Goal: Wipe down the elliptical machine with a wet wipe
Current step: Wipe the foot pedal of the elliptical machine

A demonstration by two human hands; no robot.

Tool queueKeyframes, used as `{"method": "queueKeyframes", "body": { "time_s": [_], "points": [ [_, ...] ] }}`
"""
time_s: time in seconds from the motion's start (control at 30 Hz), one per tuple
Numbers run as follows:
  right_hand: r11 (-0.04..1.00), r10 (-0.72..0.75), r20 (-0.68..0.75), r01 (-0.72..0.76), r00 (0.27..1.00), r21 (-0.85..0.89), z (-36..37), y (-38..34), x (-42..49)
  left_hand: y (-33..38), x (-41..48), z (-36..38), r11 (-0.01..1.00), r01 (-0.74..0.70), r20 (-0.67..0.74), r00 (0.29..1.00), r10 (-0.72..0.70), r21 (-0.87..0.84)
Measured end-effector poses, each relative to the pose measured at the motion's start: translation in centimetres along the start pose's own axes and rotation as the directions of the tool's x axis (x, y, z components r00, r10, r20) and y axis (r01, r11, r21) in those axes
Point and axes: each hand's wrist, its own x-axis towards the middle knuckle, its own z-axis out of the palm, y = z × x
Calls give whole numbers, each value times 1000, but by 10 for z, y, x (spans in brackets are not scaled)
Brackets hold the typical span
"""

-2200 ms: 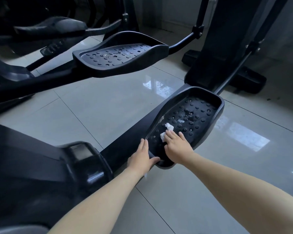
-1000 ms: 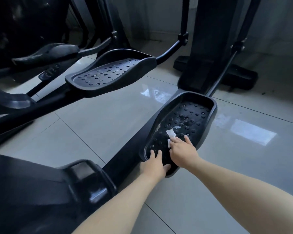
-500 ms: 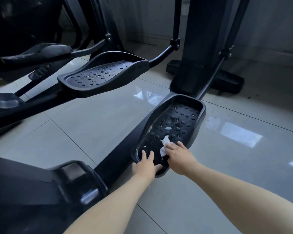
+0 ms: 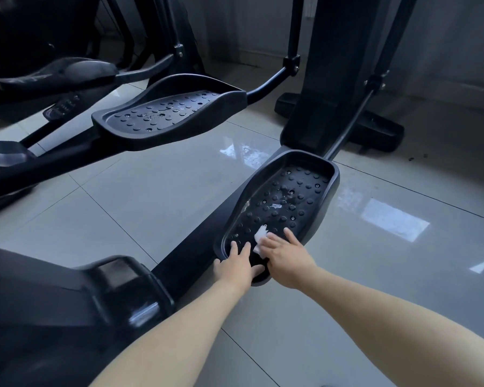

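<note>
White wet wipe (image 4: 260,237) lies under our right hand (image 4: 287,256). Its grip is flat and open, fingers pressing rather than pinching, and it has slid back to the near end of the lower pedal (image 4: 326,196). Just left of it, our left hand (image 4: 236,265) now lays straight fingers over the rim, steadying. Beyond the grip, the pedal probably needs another pass.

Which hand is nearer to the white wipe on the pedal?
Right. The right hand presses on the wipe, covering part of it; the left hand rests beside it, on the near end of the pedal.
</note>
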Motion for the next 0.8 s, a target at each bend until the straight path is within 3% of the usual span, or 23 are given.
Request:
{"method": "queueKeyframes", "body": {
  "time_s": [0.1, 0.17, 0.4, 0.53, 0.67, 0.8],
  "points": [
    [987, 142, -57, -145, 988, -65, -8, 11, 3, 1, -1, 1, 1000, 4, -13, 1000, -4, 10],
    [984, 157, -61, -161, 986, -73, -9, 7, 5, 0, -1, 1, 1000, 4, -21, 1000, -4, 8],
    [998, -40, -22, 41, 999, 42, 10, -18, 7, -7, 0, -3, 997, -46, -61, 997, 42, -69],
    [992, 129, -73, -129, 989, 2, 3, 5, 13, -21, 0, -11, 993, -76, -131, 989, 64, -89],
    [966, 258, -108, -257, 960, 16, -1, 11, 29, -29, 2, -12, 997, -6, -187, 982, -8, -74],
    [993, -5, -77, 14, 997, 120, 9, -12, 44, -27, 13, -12, 995, 19, -135, 990, -31, -93]
  ]
}}
